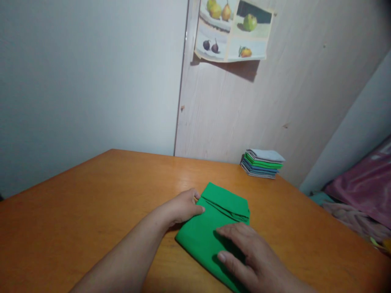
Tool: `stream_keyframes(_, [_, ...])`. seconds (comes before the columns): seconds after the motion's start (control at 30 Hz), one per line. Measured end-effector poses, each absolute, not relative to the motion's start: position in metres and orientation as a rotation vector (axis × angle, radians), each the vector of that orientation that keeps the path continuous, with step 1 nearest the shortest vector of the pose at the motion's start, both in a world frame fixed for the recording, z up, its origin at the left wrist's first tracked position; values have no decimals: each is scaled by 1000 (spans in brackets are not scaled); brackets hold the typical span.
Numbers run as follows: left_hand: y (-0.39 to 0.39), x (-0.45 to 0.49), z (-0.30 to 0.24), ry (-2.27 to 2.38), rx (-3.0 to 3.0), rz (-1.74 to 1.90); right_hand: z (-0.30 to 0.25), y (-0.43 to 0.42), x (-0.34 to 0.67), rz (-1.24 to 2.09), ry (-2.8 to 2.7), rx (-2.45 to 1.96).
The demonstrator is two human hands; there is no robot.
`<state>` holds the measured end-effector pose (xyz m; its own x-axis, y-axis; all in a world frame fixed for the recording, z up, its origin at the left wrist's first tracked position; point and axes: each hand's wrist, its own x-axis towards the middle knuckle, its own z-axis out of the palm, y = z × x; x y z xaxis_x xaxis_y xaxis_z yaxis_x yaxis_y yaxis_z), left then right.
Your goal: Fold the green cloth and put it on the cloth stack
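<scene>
Green cloth point(210, 228) on table point(91, 195), left hand point(183, 207) and right hand point(247, 256) flat upon it

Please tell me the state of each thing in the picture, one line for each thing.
green cloth: folded, lying flat on the table, with a fold near its far edge.
left hand: resting at the cloth's left edge.
right hand: laid flat on the cloth, fingers spread.
stack of cloths: folded, piled neatly at the table's far side.
fruit poster: on the wall, lower edge curling.
table: wooden, bearing both cloths.
</scene>
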<state>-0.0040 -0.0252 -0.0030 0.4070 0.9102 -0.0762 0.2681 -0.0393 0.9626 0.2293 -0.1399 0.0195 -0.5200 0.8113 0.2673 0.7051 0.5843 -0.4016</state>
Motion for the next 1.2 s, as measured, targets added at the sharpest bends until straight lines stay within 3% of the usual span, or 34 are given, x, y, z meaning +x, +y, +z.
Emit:
stream_keyframes(0.13, [-27, -10, 3, 905, 1408, 701, 22, -140, 233, 326, -2349, -1232])
stream_keyframes(0.3, [-25, -15, 0, 1162, 1625, 612, 27, -144, 226, 273, -2523, -1150])
stream_keyframes(0.53, [-23, -15, -3, 1185, 1808, 551, 31, -153, 214, 314, -2649, -1200])
stream_keyframes(0.8, [-28, -14, 11, 1466, 2150, 602, 22, -140, 220, 211, -2467, -1220])
stream_keyframes(1.0, [-34, -4, 18, 1224, 2486, 873, 13, -130, 216, 486, -2570, -1520])
stream_keyframes(1.2, [-34, -1, 7, 1094, 2599, 681, 14, -131, 214, 565, -2548, -1552])
